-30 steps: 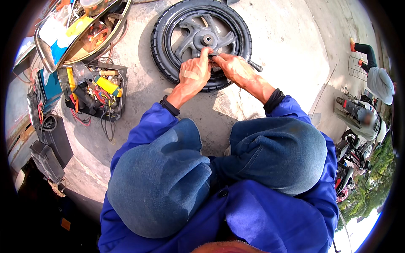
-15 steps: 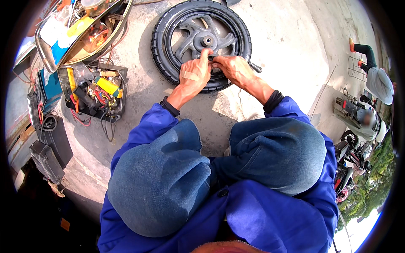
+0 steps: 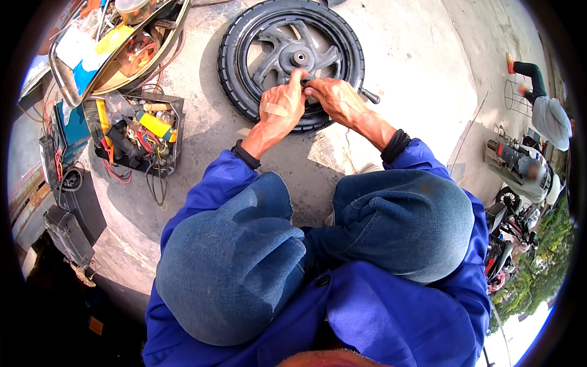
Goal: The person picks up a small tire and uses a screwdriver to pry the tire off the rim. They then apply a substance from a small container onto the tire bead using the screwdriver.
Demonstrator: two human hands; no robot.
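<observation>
A motorcycle wheel (image 3: 227, 67) with a black tyre and dark spoked rim lies flat on the concrete in front of me. Over its near side my left hand (image 3: 281, 110), with a plaster across its back, is closed, its thumb or index finger pointing up beside the hub (image 3: 299, 58). Close against it, my right hand (image 3: 340, 103) is closed too, fingertips pinched together. A small dark piece between the two sets of fingertips is mostly hidden. From behind my right hand a black rod-like end (image 3: 370, 96) sticks out past the tyre; whether I hold it cannot be made out.
To the left sits a black tray (image 3: 178, 131) of tools and wires, with a larger open case (image 3: 67, 92) of parts behind it. A dark box (image 3: 64, 226) stands nearer. Parked motorcycles (image 3: 510, 214) and another person (image 3: 549, 119) are far right.
My right hand has edged slightly to the left and up, closer to my left fingertips. My left hand and the wheel look practically still.
</observation>
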